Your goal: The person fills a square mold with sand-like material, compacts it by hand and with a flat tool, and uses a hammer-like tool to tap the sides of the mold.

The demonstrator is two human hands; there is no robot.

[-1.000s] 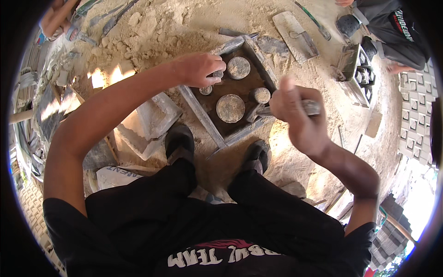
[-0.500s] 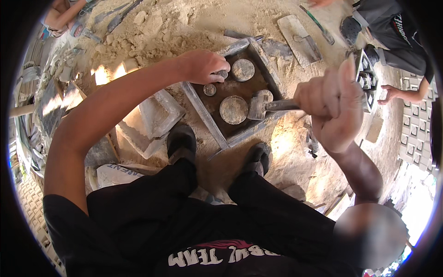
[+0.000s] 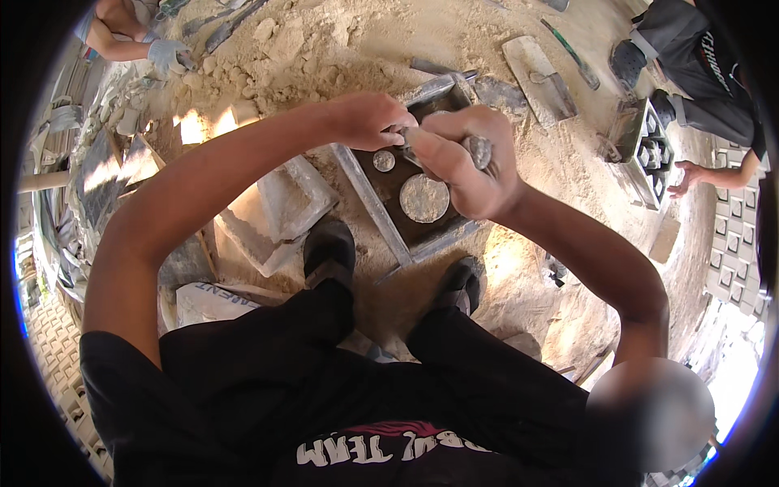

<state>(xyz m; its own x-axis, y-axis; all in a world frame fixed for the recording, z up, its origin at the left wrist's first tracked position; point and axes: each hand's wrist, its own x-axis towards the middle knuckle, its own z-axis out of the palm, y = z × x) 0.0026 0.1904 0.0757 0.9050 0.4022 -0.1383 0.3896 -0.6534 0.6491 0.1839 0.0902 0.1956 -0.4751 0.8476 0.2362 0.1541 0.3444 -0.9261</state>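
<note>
A rectangular mould frame [image 3: 367, 199] stands on the ground before my feet, with dark fill inside. In it sit a large round grey disc [image 3: 424, 198] and a small one [image 3: 384, 161]. My left hand [image 3: 375, 122] is closed over the mould, pinching a small grey round piece mostly covered by the fingers. My right hand [image 3: 479, 174] is wrapped round a hammer, whose handle end [image 3: 479, 151] pokes out of the fist. That fist is close beside my left hand. It hides the hammer's head and the right part of the mould.
An empty-looking angular mould piece [image 3: 296, 199] lies left of the frame; a white sack [image 3: 213, 304] is nearer. A flat board [image 3: 540, 81] and a green-handled tool [image 3: 570, 53] lie beyond. At right, a co-worker's hand [image 3: 688, 177] is near another mould [image 3: 637, 166]; a gloved hand [image 3: 168, 57] is far left.
My right hand has swung left and inward with the hammer, from the mould's right side to beside my left hand. My left hand still pinches the small piece. The far-left co-worker's gloved hand has come down.
</note>
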